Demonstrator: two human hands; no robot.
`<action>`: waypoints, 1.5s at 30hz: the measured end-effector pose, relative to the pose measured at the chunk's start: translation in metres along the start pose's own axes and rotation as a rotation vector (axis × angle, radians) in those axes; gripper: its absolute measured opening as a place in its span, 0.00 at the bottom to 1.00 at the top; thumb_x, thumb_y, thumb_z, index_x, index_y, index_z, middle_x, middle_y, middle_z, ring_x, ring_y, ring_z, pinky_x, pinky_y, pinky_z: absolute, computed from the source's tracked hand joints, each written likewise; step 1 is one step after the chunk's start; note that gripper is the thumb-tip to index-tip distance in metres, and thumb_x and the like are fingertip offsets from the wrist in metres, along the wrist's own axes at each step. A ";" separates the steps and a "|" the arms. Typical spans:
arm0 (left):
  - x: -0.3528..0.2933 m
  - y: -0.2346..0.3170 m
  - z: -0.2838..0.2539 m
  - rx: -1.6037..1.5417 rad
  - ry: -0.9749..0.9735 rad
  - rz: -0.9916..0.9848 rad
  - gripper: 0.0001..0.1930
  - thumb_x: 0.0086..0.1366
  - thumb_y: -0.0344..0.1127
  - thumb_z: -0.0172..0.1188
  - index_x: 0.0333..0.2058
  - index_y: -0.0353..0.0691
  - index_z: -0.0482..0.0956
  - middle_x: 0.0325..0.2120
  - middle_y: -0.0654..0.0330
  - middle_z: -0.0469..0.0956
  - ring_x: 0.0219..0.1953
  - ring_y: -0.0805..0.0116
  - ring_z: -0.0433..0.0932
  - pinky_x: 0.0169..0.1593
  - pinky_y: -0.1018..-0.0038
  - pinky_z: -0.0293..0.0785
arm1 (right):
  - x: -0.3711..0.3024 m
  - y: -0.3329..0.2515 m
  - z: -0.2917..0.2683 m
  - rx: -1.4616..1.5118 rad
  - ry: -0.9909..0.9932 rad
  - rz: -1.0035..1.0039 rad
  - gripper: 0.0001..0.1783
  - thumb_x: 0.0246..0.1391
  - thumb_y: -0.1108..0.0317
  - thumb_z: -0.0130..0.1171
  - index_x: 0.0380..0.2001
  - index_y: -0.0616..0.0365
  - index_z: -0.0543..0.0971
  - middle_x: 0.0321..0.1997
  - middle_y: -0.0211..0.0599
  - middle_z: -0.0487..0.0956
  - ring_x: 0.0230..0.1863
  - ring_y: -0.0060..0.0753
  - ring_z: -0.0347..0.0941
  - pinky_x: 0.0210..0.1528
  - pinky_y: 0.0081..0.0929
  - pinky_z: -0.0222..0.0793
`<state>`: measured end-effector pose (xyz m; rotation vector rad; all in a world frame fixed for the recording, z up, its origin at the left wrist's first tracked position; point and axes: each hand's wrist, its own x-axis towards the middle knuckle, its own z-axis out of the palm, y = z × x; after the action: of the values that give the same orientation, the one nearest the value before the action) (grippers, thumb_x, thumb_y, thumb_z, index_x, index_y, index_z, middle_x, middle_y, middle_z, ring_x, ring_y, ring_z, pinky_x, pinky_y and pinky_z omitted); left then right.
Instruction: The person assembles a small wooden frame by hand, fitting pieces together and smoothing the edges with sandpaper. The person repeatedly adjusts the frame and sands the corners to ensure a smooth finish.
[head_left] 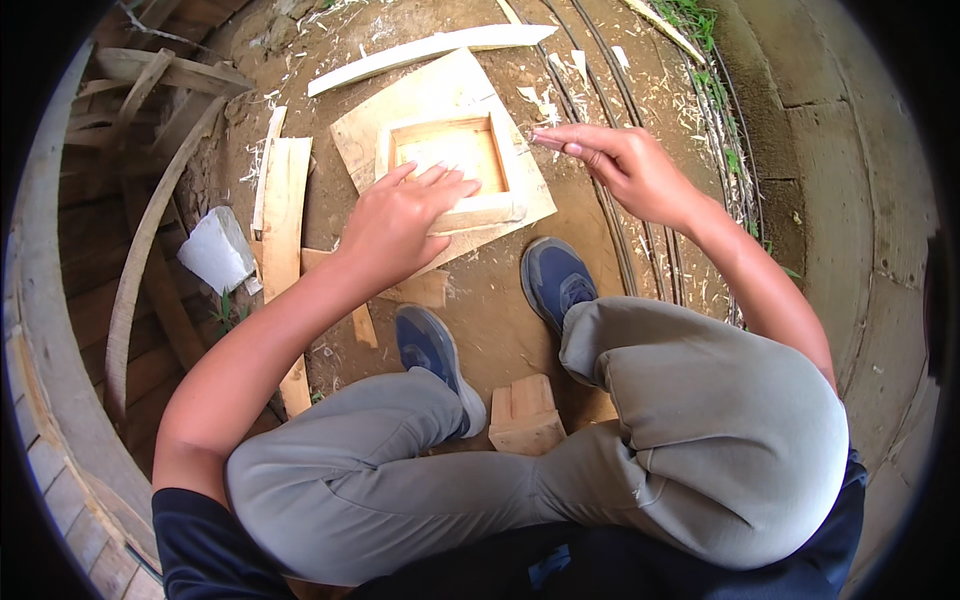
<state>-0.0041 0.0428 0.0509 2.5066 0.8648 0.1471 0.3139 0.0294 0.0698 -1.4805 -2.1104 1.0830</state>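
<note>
A shallow square wooden box with raised sides lies on a flat wooden board on the ground before me. My left hand rests on the box's near left side, its fingers spread and reaching over the rim into the inside. Just right of the box, above the ground, my right hand is closed in a pinch, fingers pointing left toward the box's right side. Something thin seems to show at the fingertips, too small to name.
Long wood strips and planks lie around the board. Dark cables or rods run along the right, among wood shavings. A pale stone block sits at left. Between my shoes is a wood block. A wall bounds the right.
</note>
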 end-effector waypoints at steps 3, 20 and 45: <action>-0.014 -0.006 0.024 0.037 -0.019 -0.001 0.32 0.57 0.29 0.71 0.62 0.48 0.77 0.62 0.52 0.77 0.69 0.55 0.70 0.72 0.53 0.63 | -0.001 0.016 0.017 -0.027 0.072 -0.058 0.18 0.71 0.64 0.52 0.60 0.40 0.81 0.55 0.39 0.84 0.55 0.50 0.81 0.56 0.42 0.78; 0.005 -0.050 0.048 0.251 0.159 -0.215 0.53 0.57 0.57 0.73 0.75 0.46 0.54 0.76 0.50 0.49 0.78 0.47 0.47 0.77 0.48 0.49 | 0.032 0.030 0.067 -0.310 -0.083 -0.301 0.24 0.64 0.69 0.55 0.59 0.31 0.81 0.56 0.31 0.85 0.46 0.44 0.84 0.45 0.39 0.83; 0.004 -0.057 0.055 0.299 -0.008 -0.300 0.60 0.56 0.59 0.74 0.77 0.45 0.46 0.78 0.53 0.42 0.78 0.45 0.43 0.77 0.49 0.49 | 0.053 0.007 0.077 -0.123 -0.264 -0.039 0.19 0.75 0.68 0.47 0.62 0.46 0.81 0.62 0.37 0.82 0.64 0.38 0.77 0.67 0.36 0.70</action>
<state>-0.0186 0.0619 -0.0251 2.6023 1.3304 -0.0996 0.2473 0.0484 0.0065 -1.4083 -2.4146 1.2113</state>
